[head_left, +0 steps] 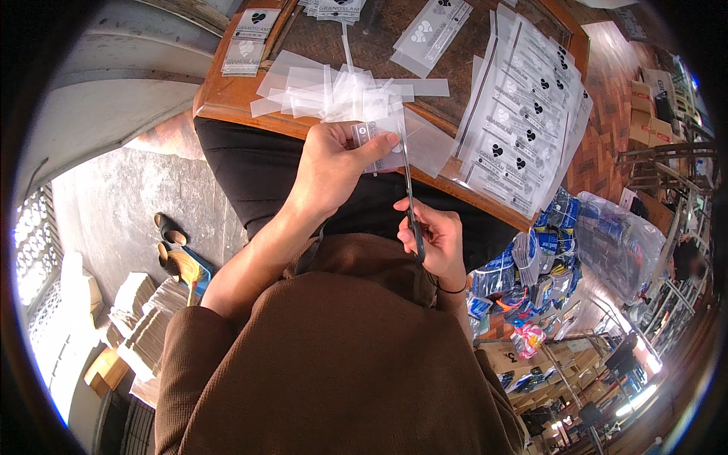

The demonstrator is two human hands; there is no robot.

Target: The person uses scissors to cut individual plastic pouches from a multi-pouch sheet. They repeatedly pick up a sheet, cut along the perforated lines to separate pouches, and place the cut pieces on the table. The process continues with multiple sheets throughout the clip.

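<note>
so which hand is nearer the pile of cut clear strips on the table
Left. The left hand pinches a printed clear bag right at the near edge of the strip pile. The right hand grips scissors lower down, over the lap.

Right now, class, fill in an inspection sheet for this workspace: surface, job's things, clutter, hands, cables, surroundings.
Surface: wooden table, its near edge against the person's lap.
Job's things: scissors in the right hand, blades up at a clear printed plastic strip pinched in the left hand.
Clutter: pile of cut clear strips; stack of printed clear bags at the right; more printed bags at the far left.
Hands: both bare, both gripping.
Cables: nothing seen.
Surroundings: shoes on the concrete floor, cardboard stacks at left, bagged coloured goods at right.
</note>
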